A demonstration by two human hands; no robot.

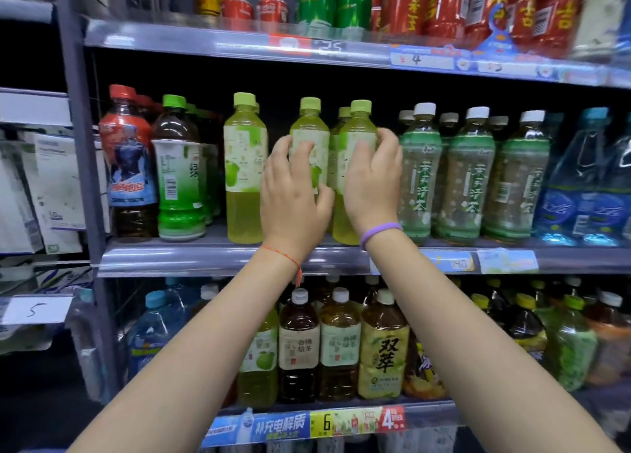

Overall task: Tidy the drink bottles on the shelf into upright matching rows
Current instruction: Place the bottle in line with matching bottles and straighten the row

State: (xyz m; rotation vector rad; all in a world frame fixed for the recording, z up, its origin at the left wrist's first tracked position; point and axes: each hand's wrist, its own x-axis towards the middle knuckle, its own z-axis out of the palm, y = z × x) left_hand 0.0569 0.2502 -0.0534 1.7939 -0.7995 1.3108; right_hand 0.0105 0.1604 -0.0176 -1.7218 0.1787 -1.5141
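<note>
Three yellow-green apple drink bottles with light green caps stand upright at the front of the middle shelf (211, 256). The left one (244, 166) stands free. My left hand (293, 200) wraps around the middle bottle (309, 128), fingers curled on its label. My right hand (374, 183) grips the right bottle (358, 128), thumb and fingers around its body. More bottles of the same kind stand behind them.
Green-label tea bottles (469, 176) with white caps stand right of my hands, blue water bottles (587, 186) beyond. A brown tea bottle (177, 169) and a red-cap cola bottle (128, 162) stand at the left. Cans (273, 9) fill the shelf above, mixed teas the shelf below.
</note>
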